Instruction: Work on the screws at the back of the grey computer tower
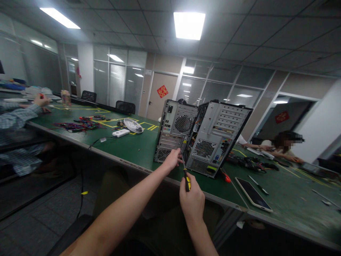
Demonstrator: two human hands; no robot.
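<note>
Right hand clamps a screwdriver at the computer case; left hand's fingers steady it. Keeping the shaft square looks wise.

1 head view, looking forward-down across green table, computer cases near.

A: Computer cases on the worktop?
B: Two: the left case and the right case, standing side by side.
A: Screwdrivers?
B: One, yellow-and-black handle.
A: Phones?
B: One, lying flat.
A: Fans?
B: One, white.
A: Chairs at the far side?
B: Two: one, another.
A: Other people?
B: Two: one at left, one at right.
</note>
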